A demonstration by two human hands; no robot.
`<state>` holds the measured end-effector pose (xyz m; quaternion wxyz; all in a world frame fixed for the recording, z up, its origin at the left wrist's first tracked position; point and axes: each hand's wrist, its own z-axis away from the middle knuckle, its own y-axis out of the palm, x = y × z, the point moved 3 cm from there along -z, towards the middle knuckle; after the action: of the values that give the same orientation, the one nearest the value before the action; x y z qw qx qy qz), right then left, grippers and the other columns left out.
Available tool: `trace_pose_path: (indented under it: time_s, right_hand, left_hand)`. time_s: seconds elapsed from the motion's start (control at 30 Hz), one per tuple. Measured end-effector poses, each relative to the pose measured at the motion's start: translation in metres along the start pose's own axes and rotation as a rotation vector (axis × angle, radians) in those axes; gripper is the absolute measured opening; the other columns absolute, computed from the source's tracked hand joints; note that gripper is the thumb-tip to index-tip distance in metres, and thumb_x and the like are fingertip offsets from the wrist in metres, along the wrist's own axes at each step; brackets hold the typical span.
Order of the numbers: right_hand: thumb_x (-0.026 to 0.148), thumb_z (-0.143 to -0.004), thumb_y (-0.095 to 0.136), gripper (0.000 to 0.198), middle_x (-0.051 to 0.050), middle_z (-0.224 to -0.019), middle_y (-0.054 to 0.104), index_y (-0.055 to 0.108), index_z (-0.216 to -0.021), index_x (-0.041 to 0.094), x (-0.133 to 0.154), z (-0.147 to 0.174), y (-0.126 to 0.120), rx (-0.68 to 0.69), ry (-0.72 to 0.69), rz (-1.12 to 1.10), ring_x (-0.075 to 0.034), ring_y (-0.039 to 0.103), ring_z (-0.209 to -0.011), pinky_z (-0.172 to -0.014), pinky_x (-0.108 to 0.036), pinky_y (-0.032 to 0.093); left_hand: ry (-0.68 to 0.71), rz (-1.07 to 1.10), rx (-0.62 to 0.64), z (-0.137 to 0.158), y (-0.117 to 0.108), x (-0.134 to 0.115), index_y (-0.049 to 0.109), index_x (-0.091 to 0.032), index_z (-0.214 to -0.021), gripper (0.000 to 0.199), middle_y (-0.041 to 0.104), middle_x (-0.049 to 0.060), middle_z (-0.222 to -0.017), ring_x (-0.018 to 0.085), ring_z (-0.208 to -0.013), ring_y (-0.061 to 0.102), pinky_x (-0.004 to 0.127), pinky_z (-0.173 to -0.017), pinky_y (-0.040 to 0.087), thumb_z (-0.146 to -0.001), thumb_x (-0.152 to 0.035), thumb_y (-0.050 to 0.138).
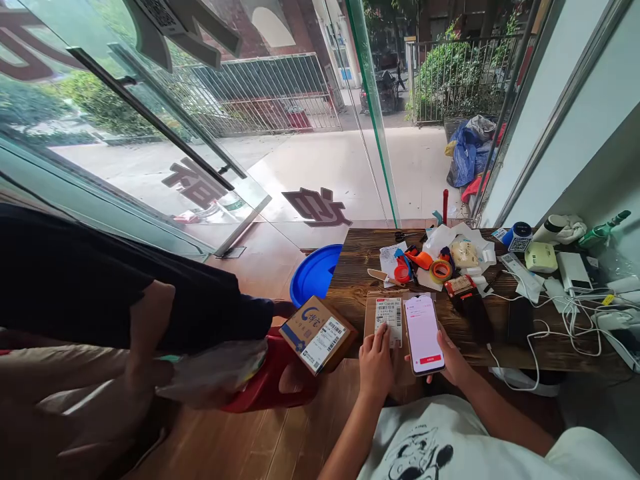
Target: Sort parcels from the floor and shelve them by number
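My right hand (453, 359) is closed around a smartphone (423, 333), whose lit screen shows a pale page with a red button at the bottom. Under and beside the phone, a flat brown cardboard box (371, 313) lies at the table's front edge. A white printed shipping label (389, 312) is stuck on that box. My left hand (376, 365) rests on the box with fingers stretched out, the fingertips touching the label's lower part. Left of it is another cardboard parcel (307, 320) with blue print and a white label; another person's hand (283, 309) is at its far left corner.
Tape rolls (441, 270), a knife (385, 276), papers, a power bank (574, 272) and tangled white cables (575, 327) crowd the wooden table (360, 257). A blue tub (313, 267) and red stool (273, 380) stand left. A person (115, 280) holds a plastic bag (215, 373). Glass doors (367, 100) lie ahead.
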<state>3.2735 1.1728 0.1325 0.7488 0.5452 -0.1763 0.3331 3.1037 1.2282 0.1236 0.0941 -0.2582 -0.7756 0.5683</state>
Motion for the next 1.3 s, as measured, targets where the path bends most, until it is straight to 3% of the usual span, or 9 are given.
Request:
trace_pose_path:
  time_s: [0.47,0.77,0.9,1.1,1.3]
  right_hand:
    - [0.074,-0.079,0.069,0.094,-0.018,-0.136,0.067,0.031,-0.156,0.034,-0.003,0.006,-0.006,-0.006,-0.013,0.024,-0.033,0.078,-0.091,-0.036,-0.022,0.051]
    - [0.074,-0.075,0.074,0.100,-0.015,-0.126,0.072,0.028,-0.156,0.036,0.008,0.007,0.000,-0.001,0.000,0.045,-0.031,0.078,-0.085,-0.035,-0.021,0.051]
    - [0.063,-0.077,0.079,0.100,-0.015,-0.128,0.070,0.025,-0.156,0.036,0.005,0.007,-0.004,0.005,-0.019,0.039,-0.031,0.078,-0.086,-0.036,-0.022,0.053]
    - [0.027,-0.077,0.082,0.101,-0.011,-0.136,0.065,0.022,-0.157,0.039,0.000,0.009,-0.016,0.085,-0.010,0.101,-0.031,0.073,-0.109,-0.056,-0.027,0.063]
    - [0.029,-0.078,0.081,0.103,-0.012,-0.139,0.063,0.016,-0.158,0.042,-0.001,0.007,-0.018,0.170,-0.017,0.099,-0.030,0.073,-0.110,-0.056,-0.027,0.064]
  left_hand:
    - [-0.061,-0.008,0.055,0.000,0.004,0.001,0.064,-0.015,-0.135,0.042,0.067,0.013,-0.135,0.030,-0.110,0.059,0.045,-0.087,0.053,-0.096,-0.024,0.052]
    - [-0.045,-0.046,0.078,-0.006,-0.001,0.001,0.061,-0.012,-0.137,0.044,0.066,0.013,-0.137,0.030,-0.108,0.058,0.043,-0.084,0.050,-0.097,-0.027,0.052]
    - [-0.018,-0.057,0.093,-0.008,-0.003,0.001,0.058,-0.010,-0.140,0.047,0.061,0.011,-0.146,0.029,-0.106,0.058,0.043,-0.083,0.050,-0.098,-0.028,0.051]
    - [-0.019,-0.034,0.048,-0.007,-0.004,0.003,0.060,-0.011,-0.135,0.042,0.065,0.013,-0.139,0.030,-0.111,0.059,0.042,-0.085,0.050,-0.097,-0.029,0.054]
    - [-0.065,0.027,0.049,-0.006,-0.001,0.007,0.060,-0.010,-0.131,0.040,0.067,0.017,-0.131,0.031,-0.111,0.062,0.044,-0.086,0.052,-0.096,-0.027,0.056]
